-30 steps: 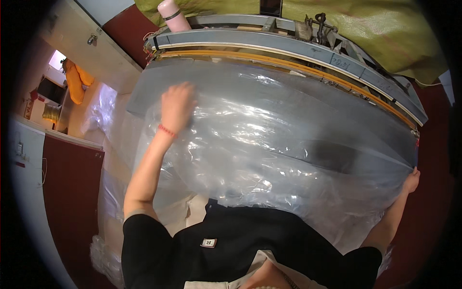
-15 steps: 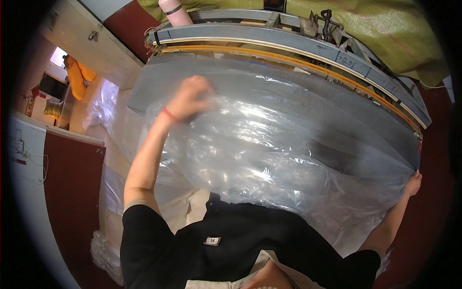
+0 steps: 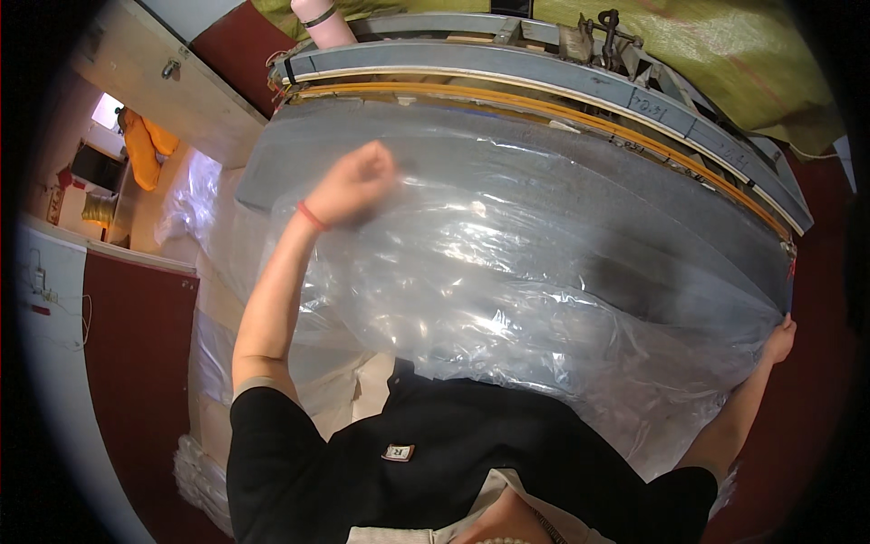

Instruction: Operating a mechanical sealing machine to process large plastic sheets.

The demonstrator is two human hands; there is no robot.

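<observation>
A wide sheet of clear plastic film [image 3: 489,245] lies wrinkled and shiny over the grey surface [image 3: 317,136] of a bench in front of me. My left hand [image 3: 356,183], with a red band at the wrist, is over the left part of the film. Its fingers are curled closed and slightly blurred; whether anything is inside them is hidden. At the bench's right end, my right hand [image 3: 779,340] pinches the gathered edge of the film at the corner.
Along the bench's far side runs a metal rail [image 3: 453,56] with an orange strip [image 3: 507,102]. A pink bottle [image 3: 324,23] and a metal clamp [image 3: 611,34] are behind it. Yellow-green woven sheeting [image 3: 698,63] is at the back. More crumpled film [image 3: 192,195] lies at the left.
My left hand has shifted slightly over the film, and its fingers have curled in more. My right hand keeps its hold at the corner.
</observation>
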